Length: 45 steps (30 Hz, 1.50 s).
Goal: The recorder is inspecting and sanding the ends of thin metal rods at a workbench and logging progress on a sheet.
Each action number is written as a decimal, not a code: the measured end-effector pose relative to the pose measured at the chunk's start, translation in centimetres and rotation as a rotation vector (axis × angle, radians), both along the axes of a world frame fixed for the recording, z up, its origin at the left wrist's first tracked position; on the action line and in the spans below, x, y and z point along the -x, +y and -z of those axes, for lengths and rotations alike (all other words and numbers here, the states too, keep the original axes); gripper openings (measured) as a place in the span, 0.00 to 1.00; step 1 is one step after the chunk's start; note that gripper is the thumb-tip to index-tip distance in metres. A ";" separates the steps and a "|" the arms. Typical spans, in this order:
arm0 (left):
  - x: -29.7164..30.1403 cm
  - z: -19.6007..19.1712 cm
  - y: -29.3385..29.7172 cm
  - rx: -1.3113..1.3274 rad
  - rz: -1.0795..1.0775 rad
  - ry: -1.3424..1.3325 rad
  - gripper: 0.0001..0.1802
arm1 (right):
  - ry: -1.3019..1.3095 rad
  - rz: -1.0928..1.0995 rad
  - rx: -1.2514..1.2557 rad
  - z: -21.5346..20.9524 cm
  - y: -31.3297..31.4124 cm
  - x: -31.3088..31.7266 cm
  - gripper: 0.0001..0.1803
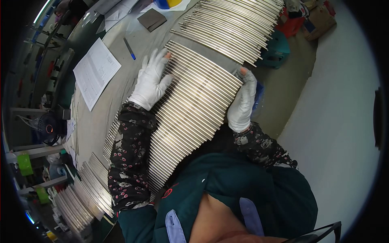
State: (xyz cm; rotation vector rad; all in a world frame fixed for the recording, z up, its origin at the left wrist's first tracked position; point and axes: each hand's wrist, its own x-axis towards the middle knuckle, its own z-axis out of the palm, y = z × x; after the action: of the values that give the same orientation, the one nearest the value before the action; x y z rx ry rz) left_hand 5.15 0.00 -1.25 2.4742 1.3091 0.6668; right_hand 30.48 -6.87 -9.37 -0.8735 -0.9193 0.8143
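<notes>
While the left hand [150, 83] rests unclenched on the left ends of the metal rods [194, 101], the right [244, 101], loosely cupped, borders their right ends. They lie along the desk [115, 87]'s near edge.

A printed sheet [95, 73] and a pen [129, 48] lie left, a black fan [48, 128] farther left; far right, a teal stool [278, 50] and cardboard box [320, 23].
</notes>
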 end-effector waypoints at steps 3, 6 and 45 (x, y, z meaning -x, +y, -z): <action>-2.8 -1.1 -0.9 -0.109 0.120 0.226 0.33 | -0.015 0.000 -0.017 0.4 -0.1 -0.8 0.25; -4.5 -0.2 -0.6 -0.159 0.128 0.453 0.33 | 0.028 -0.029 0.055 -0.7 -0.7 -1.2 0.23; -4.8 0.1 0.3 -0.221 0.112 0.483 0.34 | -0.549 -0.613 -0.053 -5.4 -3.7 -4.6 0.07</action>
State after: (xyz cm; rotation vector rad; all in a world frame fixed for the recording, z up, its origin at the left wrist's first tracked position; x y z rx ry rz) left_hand 9.91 0.26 -1.36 2.9927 1.2873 0.1963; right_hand 35.04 -10.60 -4.00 -0.7867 -1.7368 1.0828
